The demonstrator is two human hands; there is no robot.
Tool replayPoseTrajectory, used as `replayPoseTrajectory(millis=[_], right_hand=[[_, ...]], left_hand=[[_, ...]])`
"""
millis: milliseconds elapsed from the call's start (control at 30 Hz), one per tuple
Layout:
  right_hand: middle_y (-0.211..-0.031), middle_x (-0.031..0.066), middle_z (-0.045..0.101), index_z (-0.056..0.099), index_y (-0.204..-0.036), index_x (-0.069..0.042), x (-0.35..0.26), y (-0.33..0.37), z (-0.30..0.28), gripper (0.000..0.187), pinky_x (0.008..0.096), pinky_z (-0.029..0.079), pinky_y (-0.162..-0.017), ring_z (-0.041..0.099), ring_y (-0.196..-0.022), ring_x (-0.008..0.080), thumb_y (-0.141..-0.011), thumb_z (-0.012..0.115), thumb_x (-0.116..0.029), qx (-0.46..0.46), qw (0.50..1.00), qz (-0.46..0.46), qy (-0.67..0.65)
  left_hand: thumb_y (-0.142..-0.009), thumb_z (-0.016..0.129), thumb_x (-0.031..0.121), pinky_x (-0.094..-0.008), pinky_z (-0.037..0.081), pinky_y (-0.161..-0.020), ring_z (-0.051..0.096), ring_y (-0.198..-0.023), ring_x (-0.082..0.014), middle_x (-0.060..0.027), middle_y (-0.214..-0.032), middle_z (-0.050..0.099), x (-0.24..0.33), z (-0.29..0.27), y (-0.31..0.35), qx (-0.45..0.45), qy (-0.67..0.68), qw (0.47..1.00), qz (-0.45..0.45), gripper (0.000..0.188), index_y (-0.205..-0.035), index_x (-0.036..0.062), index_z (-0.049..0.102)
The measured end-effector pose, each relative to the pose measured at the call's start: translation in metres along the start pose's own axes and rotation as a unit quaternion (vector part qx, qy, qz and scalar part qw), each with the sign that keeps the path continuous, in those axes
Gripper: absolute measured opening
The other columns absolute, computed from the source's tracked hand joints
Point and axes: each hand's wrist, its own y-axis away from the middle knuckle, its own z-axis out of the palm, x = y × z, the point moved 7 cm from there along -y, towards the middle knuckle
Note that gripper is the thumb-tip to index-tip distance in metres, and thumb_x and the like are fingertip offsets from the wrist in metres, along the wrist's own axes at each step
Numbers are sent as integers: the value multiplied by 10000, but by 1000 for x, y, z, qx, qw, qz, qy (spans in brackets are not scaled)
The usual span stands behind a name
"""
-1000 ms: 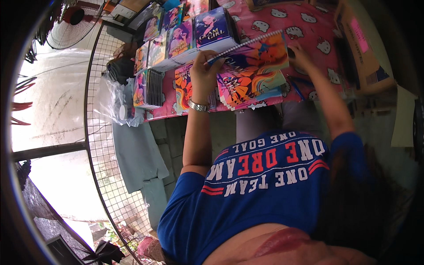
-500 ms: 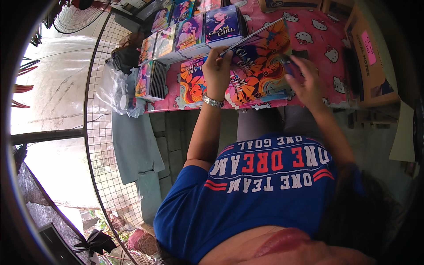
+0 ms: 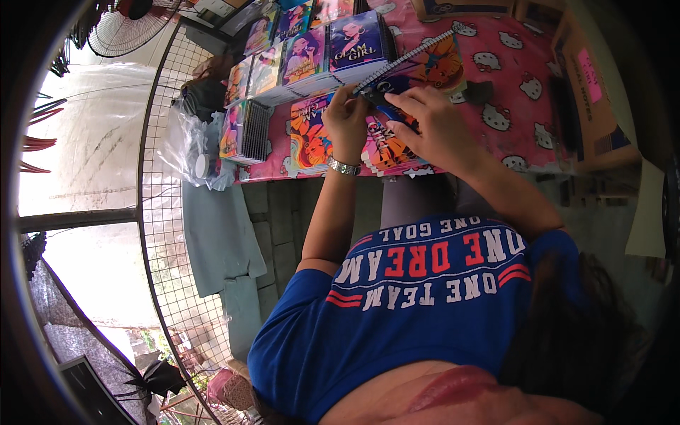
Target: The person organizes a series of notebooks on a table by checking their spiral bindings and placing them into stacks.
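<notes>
My left hand (image 3: 346,127), with a metal watch at the wrist, is closed on the near end of a spiral-bound notebook (image 3: 440,69). Its cover is colourful, and its white coil (image 3: 414,55) slants up to the right. In my right hand (image 3: 443,131) are pliers (image 3: 386,108) with blue and black handles. Their jaws are at the coil's end beside my left fingertips; whether they grip the wire is too small to tell. Under my hands lie more orange-patterned notebooks (image 3: 386,147), partly hidden. Another such pile (image 3: 309,134) sits to the left of my left wrist.
Stacked notebooks (image 3: 358,42) line the table's far left side, with a smaller stack (image 3: 244,131) nearer. A pink patterned cloth (image 3: 506,117) covers the table. A dark item (image 3: 478,92) lies right of the notebook. Cardboard boxes (image 3: 602,106) stand at right; a plastic bag (image 3: 188,142) hangs at left.
My right hand has moved left across the notebook, bringing the pliers to the coil end by my left hand. The left hand has stayed almost in place.
</notes>
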Motion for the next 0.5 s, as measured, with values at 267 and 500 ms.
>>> replayPoseTrajectory(millis=[267, 500], right_hand=[[-1102, 101, 655, 590, -1262, -47, 34, 13, -1, 406, 293, 513, -839, 623, -1062, 203, -902, 663, -219, 1, 979, 102, -176], [-1127, 182, 634, 607, -1218, -33, 198, 113, -37, 442, 415, 516, -893, 625, -1049, 340, -852, 716, -255, 39, 975, 202, 79]], left_hand=[[-928, 620, 29, -281, 608, -568, 667, -778, -135, -105, -969, 676, -24, -51, 12, 117, 101, 986, -69, 189, -1103, -41, 630], [-943, 579, 10, -233, 511, -448, 634, -709, -119, -97, -996, 664, -144, -199, 52, 260, 58, 943, -201, 286, -1223, -49, 589]])
